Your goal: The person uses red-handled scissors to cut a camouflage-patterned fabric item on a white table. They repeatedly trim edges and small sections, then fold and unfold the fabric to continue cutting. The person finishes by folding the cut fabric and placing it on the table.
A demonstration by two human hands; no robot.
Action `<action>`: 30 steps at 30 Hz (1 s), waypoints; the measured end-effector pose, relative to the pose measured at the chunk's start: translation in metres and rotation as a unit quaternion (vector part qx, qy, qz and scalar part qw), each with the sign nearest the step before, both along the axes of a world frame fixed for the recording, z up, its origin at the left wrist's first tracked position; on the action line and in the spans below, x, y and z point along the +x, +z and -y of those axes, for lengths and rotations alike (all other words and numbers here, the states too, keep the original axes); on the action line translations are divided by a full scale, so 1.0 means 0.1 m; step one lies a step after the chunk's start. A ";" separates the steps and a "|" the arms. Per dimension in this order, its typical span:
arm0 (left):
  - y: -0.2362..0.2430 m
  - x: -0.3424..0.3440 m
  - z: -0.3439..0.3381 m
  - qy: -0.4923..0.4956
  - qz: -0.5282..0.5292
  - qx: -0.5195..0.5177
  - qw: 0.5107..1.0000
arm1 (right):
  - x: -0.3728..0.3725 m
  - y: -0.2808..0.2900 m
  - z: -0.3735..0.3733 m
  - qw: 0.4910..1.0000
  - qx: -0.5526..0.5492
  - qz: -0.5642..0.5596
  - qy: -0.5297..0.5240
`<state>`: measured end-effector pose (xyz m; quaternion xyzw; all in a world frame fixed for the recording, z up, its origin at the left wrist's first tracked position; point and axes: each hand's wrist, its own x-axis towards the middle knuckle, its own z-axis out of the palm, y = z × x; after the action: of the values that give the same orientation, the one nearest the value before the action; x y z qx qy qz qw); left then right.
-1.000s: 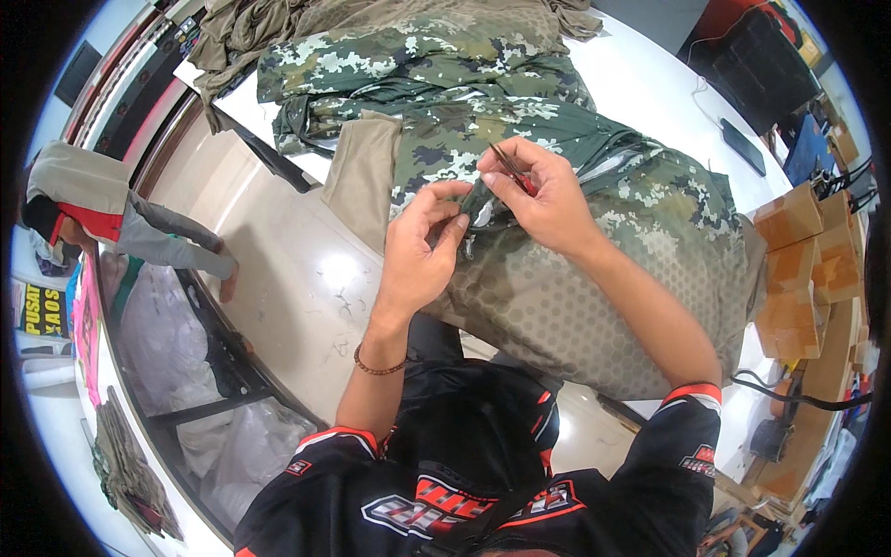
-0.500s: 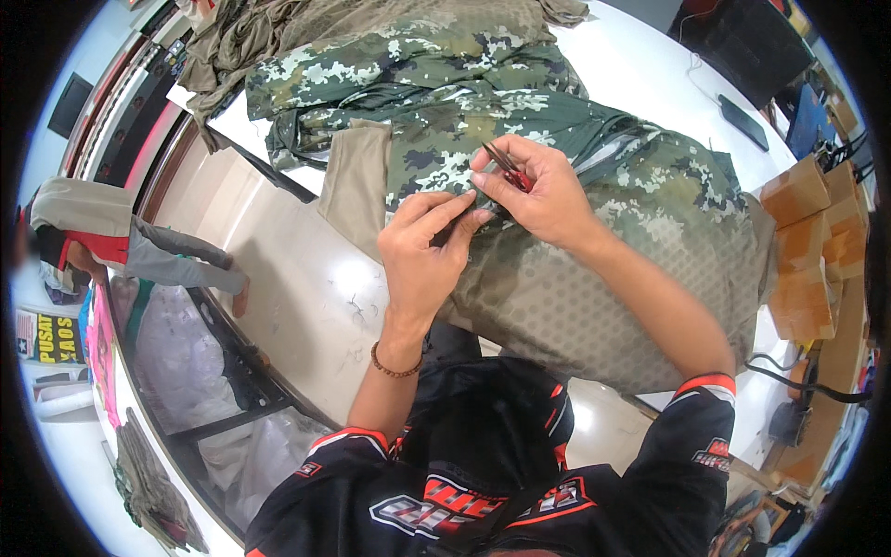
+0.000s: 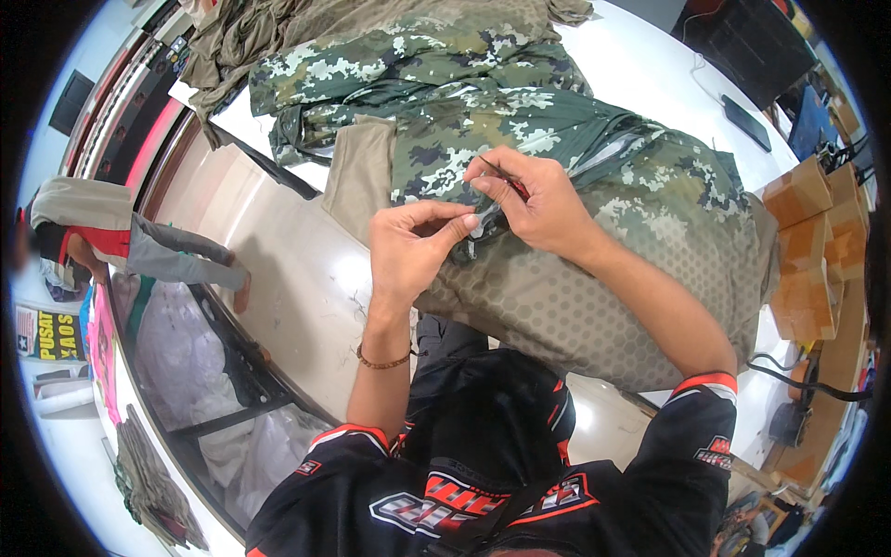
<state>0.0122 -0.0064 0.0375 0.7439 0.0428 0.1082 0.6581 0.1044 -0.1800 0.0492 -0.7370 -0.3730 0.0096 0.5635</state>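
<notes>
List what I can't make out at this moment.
Head view: shape of the red tool, mostly covered by the right hand.
Head view: pinched bit of camouflage cloth, covered by the left hand.
Head view: rest of the brown cloth, cut off by the top edge.
Head view: head of the co-worker, blurred near the rim.

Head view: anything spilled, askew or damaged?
Thin dark strands, possibly thread scraps, lie scattered on the glossy beige floor left of the brown-and-green camouflage fabric; they look like stray litter. I see no spill or damage.
</notes>
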 end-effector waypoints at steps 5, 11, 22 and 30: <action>-0.06 0.05 -0.09 -0.024 -0.011 0.011 1.000 | 0.05 -0.06 0.00 0.989 0.004 0.149 -0.005; -0.15 0.06 -0.16 -0.056 0.000 -0.024 0.998 | 0.03 -0.05 0.00 0.987 -0.040 0.158 -0.014; 0.01 -0.16 0.03 0.043 -0.011 0.043 0.998 | -0.03 0.12 0.07 0.999 0.004 0.004 -0.043; -0.05 -0.24 0.10 0.060 0.067 0.058 0.994 | -0.05 0.53 0.36 0.863 -0.126 -0.458 0.169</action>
<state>-0.0114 -0.0165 0.0330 0.7678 0.0369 0.1990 0.6078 0.0991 -0.2158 0.1020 -0.6401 -0.1872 0.4885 0.5627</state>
